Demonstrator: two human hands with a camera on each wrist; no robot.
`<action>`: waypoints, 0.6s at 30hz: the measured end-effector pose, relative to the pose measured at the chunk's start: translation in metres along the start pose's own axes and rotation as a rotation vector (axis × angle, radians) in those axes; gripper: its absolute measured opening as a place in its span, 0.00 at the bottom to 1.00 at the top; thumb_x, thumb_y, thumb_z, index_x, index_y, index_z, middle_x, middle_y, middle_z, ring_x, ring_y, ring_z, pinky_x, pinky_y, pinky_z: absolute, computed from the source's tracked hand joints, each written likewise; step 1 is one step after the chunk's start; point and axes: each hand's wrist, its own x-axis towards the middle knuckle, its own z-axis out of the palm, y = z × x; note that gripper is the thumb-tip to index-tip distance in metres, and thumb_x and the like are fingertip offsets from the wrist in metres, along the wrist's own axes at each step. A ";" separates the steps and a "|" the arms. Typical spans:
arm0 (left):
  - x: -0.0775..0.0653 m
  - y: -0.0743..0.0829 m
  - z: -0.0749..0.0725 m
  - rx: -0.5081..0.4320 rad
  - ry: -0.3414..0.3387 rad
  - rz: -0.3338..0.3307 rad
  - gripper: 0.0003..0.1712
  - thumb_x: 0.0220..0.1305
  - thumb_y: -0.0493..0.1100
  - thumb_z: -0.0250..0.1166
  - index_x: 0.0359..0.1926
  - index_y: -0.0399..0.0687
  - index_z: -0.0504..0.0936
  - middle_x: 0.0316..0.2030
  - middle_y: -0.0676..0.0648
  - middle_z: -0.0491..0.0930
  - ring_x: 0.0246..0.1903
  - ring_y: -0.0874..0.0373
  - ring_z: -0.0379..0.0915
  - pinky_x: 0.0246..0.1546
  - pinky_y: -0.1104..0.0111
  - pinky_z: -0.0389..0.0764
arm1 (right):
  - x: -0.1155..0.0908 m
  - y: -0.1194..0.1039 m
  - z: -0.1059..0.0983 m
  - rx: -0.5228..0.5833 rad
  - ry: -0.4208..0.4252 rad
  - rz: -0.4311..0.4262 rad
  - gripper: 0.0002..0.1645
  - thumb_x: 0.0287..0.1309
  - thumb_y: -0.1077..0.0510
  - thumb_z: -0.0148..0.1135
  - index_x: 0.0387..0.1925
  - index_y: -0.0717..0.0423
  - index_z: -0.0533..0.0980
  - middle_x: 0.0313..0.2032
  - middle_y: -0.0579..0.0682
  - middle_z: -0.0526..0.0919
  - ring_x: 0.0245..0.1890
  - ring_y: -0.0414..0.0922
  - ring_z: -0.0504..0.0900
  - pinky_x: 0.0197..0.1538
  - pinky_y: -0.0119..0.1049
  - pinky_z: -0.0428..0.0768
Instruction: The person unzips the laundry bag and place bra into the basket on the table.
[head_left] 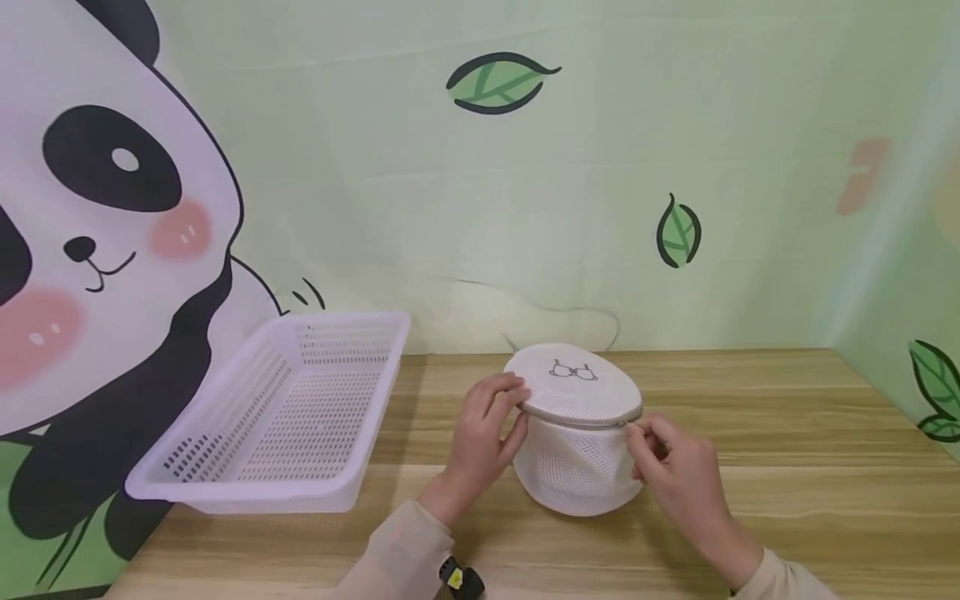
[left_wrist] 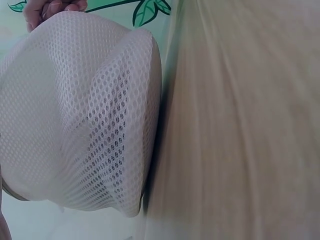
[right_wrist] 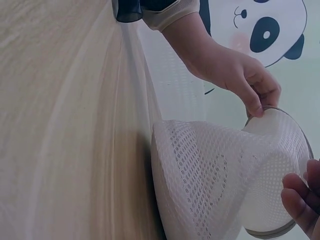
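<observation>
A round white mesh laundry bag (head_left: 573, 471) stands upright on the table, its lid (head_left: 566, 387) printed with a small glasses drawing. A grey zipper (head_left: 573, 422) runs around the lid's edge. My left hand (head_left: 483, 429) grips the rim on the left, fingers on top and thumb below, as the right wrist view (right_wrist: 235, 72) also has it. At the right front of the rim, my right hand (head_left: 682, 471) pinches the zipper's end between thumb and forefinger; the pull itself is hidden by the fingers. The mesh wall (left_wrist: 105, 110) looks dented in the left wrist view.
A white perforated plastic basket (head_left: 365, 492) sits left of the bag on the wood-grain table (head_left: 787, 467). Behind is a green backdrop (head_left: 360, 167) with a panda and leaves. A black band with a yellow mark (head_left: 459, 577) lies by the left sleeve.
</observation>
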 end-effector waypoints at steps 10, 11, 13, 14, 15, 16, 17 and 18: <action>0.004 0.004 -0.003 -0.047 -0.018 0.032 0.18 0.47 0.37 0.56 0.43 0.44 0.77 0.48 0.42 0.78 0.54 0.47 0.73 0.56 0.55 0.74 | -0.002 -0.001 0.001 -0.005 0.002 -0.026 0.11 0.54 0.69 0.62 0.21 0.54 0.76 0.11 0.38 0.73 0.13 0.23 0.67 0.14 0.20 0.64; 0.006 0.005 -0.004 -0.047 -0.018 0.040 0.19 0.47 0.38 0.56 0.43 0.44 0.77 0.48 0.42 0.78 0.54 0.47 0.73 0.56 0.55 0.74 | -0.002 -0.002 0.001 -0.003 0.001 -0.025 0.11 0.54 0.69 0.62 0.21 0.54 0.76 0.11 0.38 0.73 0.13 0.23 0.67 0.14 0.20 0.64; 0.009 0.010 -0.005 -0.051 -0.015 0.055 0.18 0.48 0.39 0.56 0.44 0.44 0.77 0.48 0.42 0.78 0.54 0.47 0.73 0.57 0.55 0.73 | -0.002 -0.002 0.001 -0.003 -0.001 -0.025 0.11 0.54 0.69 0.62 0.21 0.54 0.76 0.11 0.38 0.73 0.13 0.23 0.67 0.14 0.20 0.64; 0.011 0.012 -0.005 -0.052 -0.012 0.066 0.18 0.49 0.39 0.55 0.44 0.44 0.77 0.48 0.42 0.78 0.55 0.47 0.73 0.57 0.55 0.73 | -0.002 -0.003 0.001 -0.004 -0.002 -0.026 0.10 0.54 0.69 0.62 0.21 0.55 0.76 0.11 0.38 0.73 0.13 0.23 0.67 0.14 0.20 0.64; 0.013 0.015 -0.006 -0.053 -0.008 0.075 0.17 0.50 0.40 0.55 0.44 0.44 0.77 0.48 0.42 0.78 0.55 0.47 0.73 0.57 0.55 0.74 | -0.002 -0.003 0.001 -0.007 -0.004 -0.025 0.11 0.54 0.69 0.62 0.21 0.54 0.76 0.11 0.38 0.73 0.13 0.23 0.67 0.14 0.20 0.64; 0.014 0.018 -0.006 -0.053 -0.005 0.083 0.17 0.51 0.40 0.55 0.44 0.44 0.77 0.48 0.42 0.78 0.55 0.47 0.73 0.56 0.55 0.74 | -0.002 -0.003 0.001 -0.009 -0.006 -0.028 0.11 0.54 0.69 0.62 0.21 0.54 0.76 0.11 0.38 0.73 0.13 0.23 0.67 0.14 0.20 0.64; 0.016 0.020 -0.007 -0.052 -0.002 0.094 0.16 0.53 0.41 0.56 0.44 0.44 0.77 0.49 0.43 0.77 0.55 0.47 0.73 0.56 0.55 0.74 | -0.002 -0.004 0.001 -0.007 -0.005 -0.033 0.10 0.54 0.69 0.62 0.21 0.55 0.76 0.11 0.38 0.73 0.13 0.23 0.67 0.14 0.20 0.64; 0.017 0.023 -0.008 -0.050 0.002 0.102 0.16 0.54 0.41 0.56 0.44 0.44 0.77 0.49 0.43 0.77 0.54 0.47 0.73 0.55 0.55 0.74 | -0.001 -0.004 0.001 -0.008 -0.006 -0.035 0.10 0.54 0.69 0.62 0.21 0.54 0.76 0.11 0.38 0.73 0.13 0.23 0.67 0.14 0.20 0.64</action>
